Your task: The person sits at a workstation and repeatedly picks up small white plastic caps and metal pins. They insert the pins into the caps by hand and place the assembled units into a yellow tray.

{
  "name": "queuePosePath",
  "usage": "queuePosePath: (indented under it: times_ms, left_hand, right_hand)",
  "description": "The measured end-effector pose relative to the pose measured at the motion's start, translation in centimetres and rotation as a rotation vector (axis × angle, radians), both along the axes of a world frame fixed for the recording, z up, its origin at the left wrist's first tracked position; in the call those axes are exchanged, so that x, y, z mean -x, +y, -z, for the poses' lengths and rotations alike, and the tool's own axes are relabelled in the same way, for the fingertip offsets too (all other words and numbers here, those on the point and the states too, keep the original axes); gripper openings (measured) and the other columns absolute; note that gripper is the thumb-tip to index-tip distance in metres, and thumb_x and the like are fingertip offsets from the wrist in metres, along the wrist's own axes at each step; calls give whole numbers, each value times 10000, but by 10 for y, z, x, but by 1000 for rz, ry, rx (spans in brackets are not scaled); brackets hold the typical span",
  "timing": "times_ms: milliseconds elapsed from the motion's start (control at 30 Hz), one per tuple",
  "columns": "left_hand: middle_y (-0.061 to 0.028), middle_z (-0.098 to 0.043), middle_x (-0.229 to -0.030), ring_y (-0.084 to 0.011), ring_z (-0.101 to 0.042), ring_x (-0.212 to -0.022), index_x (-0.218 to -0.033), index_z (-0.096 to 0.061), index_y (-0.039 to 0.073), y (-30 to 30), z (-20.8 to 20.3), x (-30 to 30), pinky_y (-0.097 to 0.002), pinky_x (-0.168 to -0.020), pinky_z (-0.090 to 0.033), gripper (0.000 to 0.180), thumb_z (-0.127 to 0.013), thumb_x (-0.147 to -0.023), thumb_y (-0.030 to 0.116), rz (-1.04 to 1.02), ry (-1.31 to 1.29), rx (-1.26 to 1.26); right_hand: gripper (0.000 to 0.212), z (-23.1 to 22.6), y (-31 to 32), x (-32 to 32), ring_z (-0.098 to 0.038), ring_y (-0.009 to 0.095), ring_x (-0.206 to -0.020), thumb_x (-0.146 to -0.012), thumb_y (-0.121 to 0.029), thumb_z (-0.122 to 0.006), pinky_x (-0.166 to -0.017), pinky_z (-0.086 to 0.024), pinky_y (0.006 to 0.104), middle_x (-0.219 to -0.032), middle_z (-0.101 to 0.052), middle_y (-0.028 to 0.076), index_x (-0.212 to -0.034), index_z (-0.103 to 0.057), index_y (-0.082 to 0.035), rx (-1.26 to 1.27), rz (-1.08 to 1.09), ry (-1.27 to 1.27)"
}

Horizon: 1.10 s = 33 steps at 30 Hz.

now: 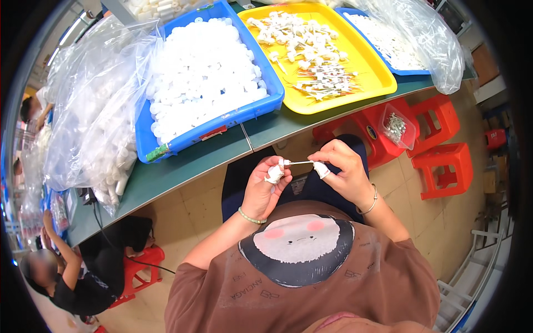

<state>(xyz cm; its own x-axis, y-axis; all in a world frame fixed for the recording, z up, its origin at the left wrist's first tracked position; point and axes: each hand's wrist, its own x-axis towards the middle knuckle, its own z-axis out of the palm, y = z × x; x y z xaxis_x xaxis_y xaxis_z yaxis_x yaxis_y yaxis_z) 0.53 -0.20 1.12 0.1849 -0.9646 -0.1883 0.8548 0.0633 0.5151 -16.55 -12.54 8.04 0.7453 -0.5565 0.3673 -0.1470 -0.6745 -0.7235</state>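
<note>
In front of my chest, my left hand (pixel 261 193) is closed on a small white plastic piece (pixel 286 164). A thin pale rod (pixel 301 162) stretches from that piece across to my right hand (pixel 348 173), which pinches its other end between thumb and fingertips. White wrapping (pixel 321 170) covers the tip of my right thumb, and similar white wrapping (pixel 275 175) shows at the left thumb. Beyond my hands, a yellow tray (pixel 383 86) bears several small white-headed parts with thin stems. To its left, a blue crate (pixel 236 117) is heaped with white plastic caps.
The green table (pixel 183 175) edge runs just beyond my hands. Clear bags (pixel 100 100) of white parts stand at left, beside another blue tray (pixel 411 71) at far right. Red stools (pixel 444 166) stand right; one carries a clear tub (pixel 408 136). A person (pixel 83 283) sits at lower left.
</note>
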Motion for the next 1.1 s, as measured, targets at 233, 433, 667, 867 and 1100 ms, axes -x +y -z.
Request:
queuePosePath:
  times_ms: [233, 433, 667, 867, 1100]
  left_hand:
    - [-34, -626, -985, -107, -637, -895, -1070, -554, 62, 0, 2, 0, -246, -814, -556, 227, -653, -877, 132, -13, -22, 0]
    - [-31, -626, -988, -113, -640, -906, -1068, -553, 59, 0, 2, 2, -254, -826, -556, 227, -653, -877, 130, 27, -130, 15]
    - [-16, -616, -950, -67, -570, -763, -1092, -572, 48, -2, 4, 2, -183, -620, -468, 241, -654, -873, 102, 42, -88, 37]
    - [0, -603, -932, -31, -476, -688, -1116, -579, 49, -1, 5, 3, -165, -528, -362, 264, -657, -873, 119, 53, -127, 44]
    - [-80, -571, -1113, -53, -396, -648, -1237, -487, 41, 0, -2, 4, -165, -506, -333, 336, -560, -936, 171, 142, -35, 46]
  right_hand:
    - [241, 1, 0, 1, -573, 202, -764, -695, 27, -678, -640, -454, 286, -827, -575, 82, -929, -679, -30, -2, -3, 7]
    - [244, 1, 2, -2, -568, 225, -796, -701, 34, -648, -665, -472, 313, -822, -564, 83, -935, -671, -30, 173, -47, 30]
    - [291, 10, 14, -9, -559, 249, -767, -694, 0, -692, -637, -488, 314, -859, -574, 84, -981, -657, -38, -490, -34, 45]
    - [276, 16, 12, -16, -589, 174, -668, -759, 49, -635, -623, -494, 279, -820, -577, 119, -1033, -610, 21, 280, -70, -100]
    - [150, -36, -10, -13, -632, 186, -730, -769, -20, -698, -651, -502, 276, -831, -640, 89, -913, -657, -7, 42, 74, -121]
